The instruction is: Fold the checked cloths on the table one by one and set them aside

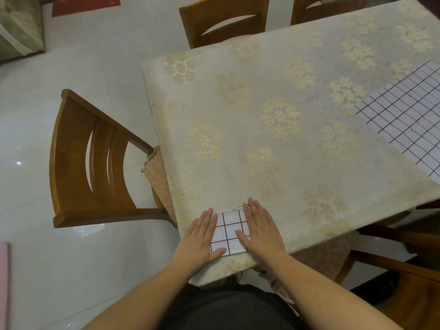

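A small folded white cloth with black checks (229,232) lies near the table's front edge. My left hand (202,236) lies flat on its left side, fingers spread. Flat on its right side rests my right hand (260,228), covering that edge. Both palms press down and neither hand grips anything. A larger checked cloth (407,115) lies spread flat at the table's right side, cut off by the frame edge.
The table (273,96) wears a cream cloth with gold flowers. A wooden chair (92,163) stands at the left end, two more chairs (223,20) at the far side, and another (404,258) at the lower right. Pale tiled floor lies to the left.
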